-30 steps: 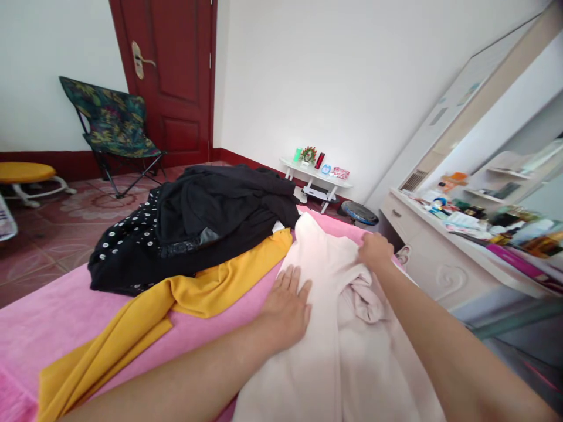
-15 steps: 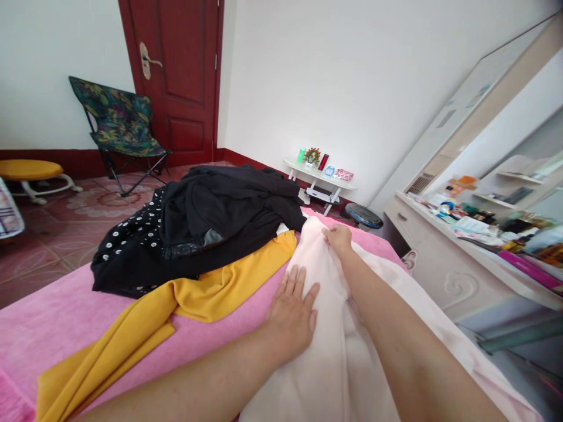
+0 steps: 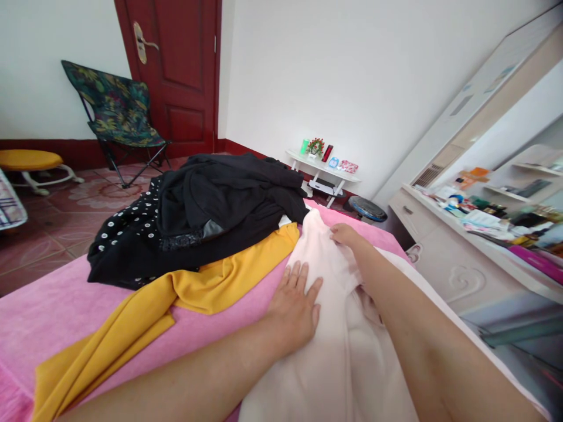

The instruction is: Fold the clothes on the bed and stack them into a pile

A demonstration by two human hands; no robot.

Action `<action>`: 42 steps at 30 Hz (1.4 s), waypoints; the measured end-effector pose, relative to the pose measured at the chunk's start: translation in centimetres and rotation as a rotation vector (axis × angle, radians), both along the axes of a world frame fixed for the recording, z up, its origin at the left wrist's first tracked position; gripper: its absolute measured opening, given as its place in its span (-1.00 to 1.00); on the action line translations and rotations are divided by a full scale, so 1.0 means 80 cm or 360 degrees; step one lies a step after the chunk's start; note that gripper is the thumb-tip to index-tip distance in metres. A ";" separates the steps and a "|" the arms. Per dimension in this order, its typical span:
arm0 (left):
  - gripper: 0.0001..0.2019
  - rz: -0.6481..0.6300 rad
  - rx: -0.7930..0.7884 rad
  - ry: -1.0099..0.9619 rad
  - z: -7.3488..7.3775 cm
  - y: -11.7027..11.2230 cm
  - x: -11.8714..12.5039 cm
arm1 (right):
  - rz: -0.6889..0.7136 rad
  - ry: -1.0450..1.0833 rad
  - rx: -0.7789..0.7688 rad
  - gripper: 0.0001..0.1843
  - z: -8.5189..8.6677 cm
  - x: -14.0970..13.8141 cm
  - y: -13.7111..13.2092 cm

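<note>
A pale pink garment (image 3: pixel 338 346) lies spread on the pink bed cover (image 3: pixel 65 305). My left hand (image 3: pixel 295 306) rests flat on its left edge, fingers stretched out. My right hand (image 3: pixel 345 234) is farther up the garment, near its top end, fingers closed in a pinch on the cloth. A mustard-yellow garment (image 3: pixel 145 316) lies left of my left hand. Behind it sits a heap of black clothes (image 3: pixel 211 211), one piece dotted with white.
A white dresser (image 3: pixel 444 234) with a cluttered top stands right of the bed. A small white side table (image 3: pixel 323 173) and a round dark stool (image 3: pixel 367 208) stand by the far wall. A folding chair (image 3: pixel 116 117), a red door (image 3: pixel 176 70) and a yellow stool (image 3: pixel 29 159) are at the back left.
My right hand has gone from the garment's right side to its top left, folding cloth over, and now pinches near the top end. My left hand has stayed flat.
</note>
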State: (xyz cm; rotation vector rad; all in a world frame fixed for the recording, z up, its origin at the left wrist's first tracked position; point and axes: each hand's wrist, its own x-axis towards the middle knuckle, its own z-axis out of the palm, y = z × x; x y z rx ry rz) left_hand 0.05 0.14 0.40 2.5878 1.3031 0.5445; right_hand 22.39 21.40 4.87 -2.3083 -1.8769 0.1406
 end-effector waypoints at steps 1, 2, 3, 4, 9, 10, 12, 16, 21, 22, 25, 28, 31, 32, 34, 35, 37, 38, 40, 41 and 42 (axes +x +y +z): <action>-0.45 -0.0001 -0.0008 0.0004 0.000 0.000 0.000 | -0.0029 -0.0021 0.0008 -0.93 0.000 0.006 -0.003; -0.45 -0.0001 -0.0016 0.0004 0.001 0.000 0.000 | -0.0069 -0.0041 0.0035 -0.92 -0.001 0.010 -0.007; -0.45 -0.0003 -0.0025 0.0004 0.002 0.000 -0.001 | -0.0117 -0.0062 0.0079 -0.88 -0.004 0.012 -0.011; -0.45 -0.0005 -0.0033 0.0004 0.003 0.000 -0.001 | -0.0171 -0.0084 0.0134 -0.84 -0.009 0.012 -0.014; -0.46 -0.0014 -0.0027 0.0011 0.004 0.000 -0.003 | -0.0289 -0.0137 0.0278 -0.77 -0.032 -0.002 -0.027; -0.46 -0.0016 -0.0024 0.0016 0.003 0.001 -0.003 | -0.0278 -0.0136 0.0260 -0.76 -0.032 -0.006 -0.029; -0.45 -0.0019 -0.0021 0.0031 0.001 0.003 -0.003 | -0.0258 -0.0136 0.0221 -0.72 -0.025 -0.017 -0.035; -0.42 -0.0015 0.0005 0.0069 -0.003 0.004 -0.002 | -0.0140 -0.0151 0.0218 -0.48 -0.006 -0.040 -0.073; -0.39 -0.0033 0.0007 0.0130 0.000 0.002 -0.002 | 0.0486 -0.0185 0.0244 -0.41 -0.032 -0.059 -0.155; -0.39 -0.0037 -0.0003 0.0150 0.001 0.002 -0.002 | 0.0540 -0.0185 0.0183 -0.41 -0.038 -0.061 -0.169; -0.39 -0.0043 -0.0025 0.0188 0.002 -0.001 -0.003 | 0.0566 -0.0127 0.0010 -0.43 -0.042 -0.062 -0.203; -0.41 -0.0048 0.0007 0.0179 0.002 -0.004 -0.004 | 0.0702 0.0038 0.0114 -0.55 -0.022 -0.063 -0.248; -0.42 -0.0056 0.0023 0.0173 0.001 -0.005 -0.004 | 0.0832 0.0251 0.0407 -0.71 0.006 -0.068 -0.330; -0.42 -0.0059 0.0020 0.0173 0.002 -0.005 -0.004 | 0.0868 0.0312 0.0472 -0.77 0.014 -0.071 -0.363; -0.42 -0.0067 -0.0006 0.0185 0.004 -0.007 -0.005 | 0.0926 0.0409 0.0465 -0.86 0.027 -0.077 -0.432; -0.42 -0.0081 -0.0028 0.0197 0.005 -0.009 -0.006 | 0.0970 0.0445 0.0405 -0.88 0.032 -0.079 -0.465; -0.40 -0.0158 -0.0095 0.0233 0.009 -0.018 -0.013 | 0.1053 0.0443 0.0228 -0.90 0.038 -0.080 -0.521; -0.40 -0.0226 -0.0138 0.0257 0.011 -0.025 -0.018 | 0.1083 0.0405 0.0182 -0.93 0.039 -0.079 -0.544; -0.41 -0.0399 -0.0223 0.0308 0.019 -0.042 -0.032 | 0.1096 0.0284 0.0225 -0.90 0.036 -0.075 -0.578; -0.42 -0.0492 -0.0266 0.0331 0.024 -0.052 -0.040 | 0.1083 0.0217 0.0288 -0.85 0.033 -0.073 -0.590; -0.44 -0.0585 -0.0309 0.0343 0.031 -0.062 -0.047 | 0.1066 0.0154 0.0350 -0.81 0.029 -0.072 -0.600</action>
